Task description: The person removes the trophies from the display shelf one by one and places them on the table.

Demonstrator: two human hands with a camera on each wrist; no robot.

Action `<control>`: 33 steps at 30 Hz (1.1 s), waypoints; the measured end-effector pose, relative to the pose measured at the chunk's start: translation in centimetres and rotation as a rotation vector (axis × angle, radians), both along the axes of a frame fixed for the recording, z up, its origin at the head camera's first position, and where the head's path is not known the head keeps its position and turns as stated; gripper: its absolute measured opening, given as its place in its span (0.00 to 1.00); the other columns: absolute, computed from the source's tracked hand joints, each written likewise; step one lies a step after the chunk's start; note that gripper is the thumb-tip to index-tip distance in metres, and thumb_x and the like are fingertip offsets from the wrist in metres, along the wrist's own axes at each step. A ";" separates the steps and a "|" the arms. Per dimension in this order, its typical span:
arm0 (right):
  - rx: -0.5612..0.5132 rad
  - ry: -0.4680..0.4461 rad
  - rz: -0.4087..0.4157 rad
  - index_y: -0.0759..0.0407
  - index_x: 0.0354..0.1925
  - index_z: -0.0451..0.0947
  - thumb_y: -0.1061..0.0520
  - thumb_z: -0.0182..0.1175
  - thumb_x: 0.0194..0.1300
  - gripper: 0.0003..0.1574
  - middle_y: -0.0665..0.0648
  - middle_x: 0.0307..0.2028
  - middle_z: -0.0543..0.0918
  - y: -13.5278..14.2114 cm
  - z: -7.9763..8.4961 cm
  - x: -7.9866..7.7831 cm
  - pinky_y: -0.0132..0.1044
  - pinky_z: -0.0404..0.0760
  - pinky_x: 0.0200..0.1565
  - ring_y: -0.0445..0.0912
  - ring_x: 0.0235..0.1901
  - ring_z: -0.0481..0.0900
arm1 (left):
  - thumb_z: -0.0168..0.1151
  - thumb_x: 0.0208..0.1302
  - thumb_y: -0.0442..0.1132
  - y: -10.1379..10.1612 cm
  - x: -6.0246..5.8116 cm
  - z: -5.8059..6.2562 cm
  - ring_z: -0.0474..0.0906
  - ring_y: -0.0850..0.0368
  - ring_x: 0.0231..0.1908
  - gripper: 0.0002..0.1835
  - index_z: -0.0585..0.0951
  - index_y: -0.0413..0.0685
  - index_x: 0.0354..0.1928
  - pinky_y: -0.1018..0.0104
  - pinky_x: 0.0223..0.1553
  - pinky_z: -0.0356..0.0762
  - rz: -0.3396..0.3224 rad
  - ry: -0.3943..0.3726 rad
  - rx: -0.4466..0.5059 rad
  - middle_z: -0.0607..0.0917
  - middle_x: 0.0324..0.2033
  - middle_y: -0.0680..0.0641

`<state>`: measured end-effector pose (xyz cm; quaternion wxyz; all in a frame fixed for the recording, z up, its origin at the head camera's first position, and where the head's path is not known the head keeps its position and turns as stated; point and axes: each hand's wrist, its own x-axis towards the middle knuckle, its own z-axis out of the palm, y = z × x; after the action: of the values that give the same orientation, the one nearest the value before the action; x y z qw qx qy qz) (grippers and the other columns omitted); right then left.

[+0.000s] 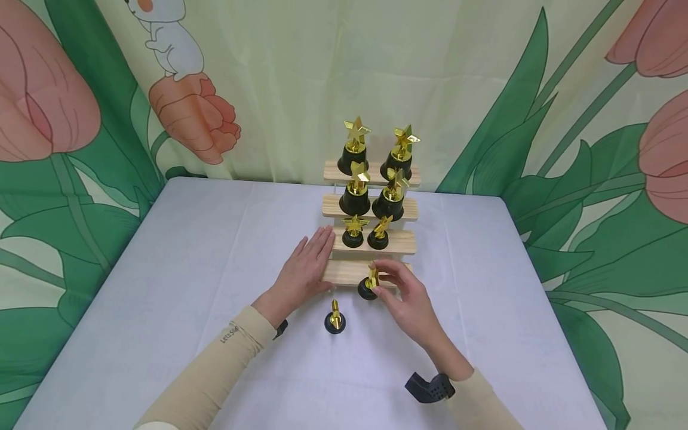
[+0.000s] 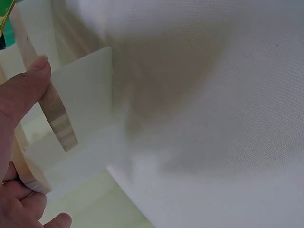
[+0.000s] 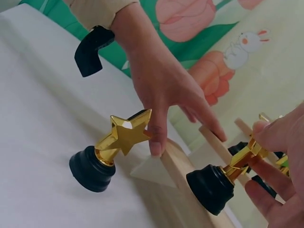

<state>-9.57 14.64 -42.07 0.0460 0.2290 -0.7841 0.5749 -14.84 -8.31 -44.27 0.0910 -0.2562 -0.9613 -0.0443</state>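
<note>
My right hand (image 1: 408,298) pinches the gold star of a small trophy (image 1: 368,290) between thumb and fingers. The trophy's black base is at the front edge of the lowest wooden shelf (image 1: 344,273); the head view does not show clearly whether it touches the wood. Along the left side of the tiered stand, my left hand (image 1: 305,269) lies with its fingers extended. Its thumb (image 3: 157,137) touches the end of the lowest shelf, and its fingertips reach the shelf above. Another small star trophy (image 1: 335,321) stands upright on the white cloth in front of the stand.
Small star trophies (image 1: 353,233) stand in a pair on the second shelf. Larger trophies (image 1: 355,197) stand in pairs on the two upper shelves. A white cloth (image 1: 215,239) covers the table, and a floral curtain (image 1: 290,89) hangs behind it.
</note>
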 end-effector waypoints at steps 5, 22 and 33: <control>-0.007 -0.031 -0.005 0.64 0.54 0.66 0.69 0.59 0.54 0.28 0.57 0.51 0.74 -0.1 1.4 1.0 0.49 0.72 0.53 0.49 0.51 0.73 | 0.69 0.38 0.60 0.0 -0.1 0.0 0.43 0.50 0.69 0.61 0.47 0.40 0.69 0.51 0.67 0.48 0.000 -0.001 -0.008 0.48 0.69 0.43; 0.032 -0.092 -0.021 0.62 0.54 0.67 0.70 0.60 0.53 0.29 0.57 0.51 0.74 0.4 0.3 2.1 0.49 0.72 0.54 0.49 0.51 0.72 | 0.69 0.38 0.60 0.0 0.0 0.1 0.43 0.50 0.69 0.62 0.46 0.40 0.69 0.51 0.67 0.49 0.000 -0.006 -0.012 0.47 0.70 0.44; 0.074 -0.109 -0.021 0.63 0.54 0.67 0.70 0.60 0.53 0.29 0.58 0.51 0.73 0.3 -0.6 2.7 0.49 0.73 0.52 0.50 0.51 0.72 | 0.69 0.38 0.60 0.1 0.0 0.1 0.43 0.50 0.69 0.62 0.46 0.39 0.69 0.51 0.67 0.48 0.006 -0.014 -0.020 0.47 0.70 0.43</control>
<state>-6.85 14.90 -42.67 0.0009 0.1910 -0.8086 0.5565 -14.88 -8.18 -44.15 0.0819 -0.2539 -0.9631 -0.0363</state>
